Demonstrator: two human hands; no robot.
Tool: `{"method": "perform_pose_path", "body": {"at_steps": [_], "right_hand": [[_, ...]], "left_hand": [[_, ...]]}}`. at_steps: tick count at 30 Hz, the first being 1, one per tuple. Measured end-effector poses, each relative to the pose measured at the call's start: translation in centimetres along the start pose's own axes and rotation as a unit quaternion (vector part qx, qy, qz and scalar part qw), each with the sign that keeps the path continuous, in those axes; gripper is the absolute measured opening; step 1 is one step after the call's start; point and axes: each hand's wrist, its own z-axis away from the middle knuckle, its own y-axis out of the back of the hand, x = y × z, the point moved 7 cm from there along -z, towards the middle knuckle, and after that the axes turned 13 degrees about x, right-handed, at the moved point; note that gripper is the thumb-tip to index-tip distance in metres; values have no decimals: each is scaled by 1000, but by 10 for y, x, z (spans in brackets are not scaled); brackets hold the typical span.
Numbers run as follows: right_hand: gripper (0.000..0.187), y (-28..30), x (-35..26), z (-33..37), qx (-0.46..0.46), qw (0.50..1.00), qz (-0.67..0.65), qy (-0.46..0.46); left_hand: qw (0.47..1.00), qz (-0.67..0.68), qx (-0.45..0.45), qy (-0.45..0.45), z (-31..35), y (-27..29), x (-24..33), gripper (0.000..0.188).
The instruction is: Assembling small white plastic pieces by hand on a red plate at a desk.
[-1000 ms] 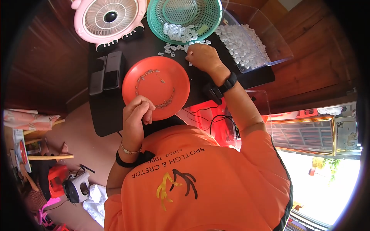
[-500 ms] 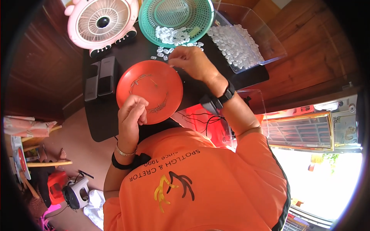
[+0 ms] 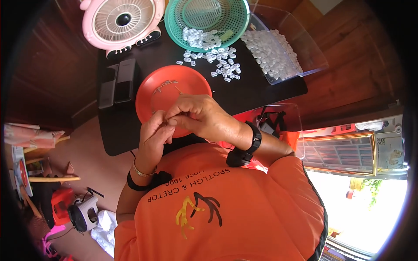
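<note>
My left hand (image 3: 153,132) and my right hand (image 3: 202,116) meet over the near side of an orange-red plate (image 3: 150,89). Both are closed in a pinch, fingertips touching or nearly so. Whatever is between them is too small or hidden to make out. Thin metal pins (image 3: 164,85) lie on the plate's far part; the near part is covered by my hands. Beyond the plate, small white oval pieces with holes (image 3: 227,68) are scattered on the dark table (image 3: 261,93). More white pieces (image 3: 200,38) sit in a green perforated basket (image 3: 171,32).
A clear plastic bin (image 3: 314,71) full of white pieces stands at the far right. A pink fan (image 3: 123,19) is at the far left, with two dark grey box-like objects (image 3: 117,82) before it. Another clear container (image 3: 300,130) sits low to my right.
My right hand has come back from beside the scattered white pieces to meet my left hand over the plate. The view has shifted slightly, and more of the scattered pieces show.
</note>
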Motion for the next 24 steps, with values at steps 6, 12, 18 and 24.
{"method": "perform_pose_path", "body": {"at_steps": [6,12,18,24], "right_hand": [[13,15,0,-20,-44,994,82,53],[21,66,38,-90,29,904,417,94],[24,12,-16,-63,-89,986,111,86],[25,-25,-36,-45,-42,954,171,244]], "left_hand": [[996,-89,-8,-6,5,10,1,12],[999,33,29,14,4,22,1,16],[990,99,86,58,-3,37,0,14],[974,189,99,80,-16,30,5,15]]}}
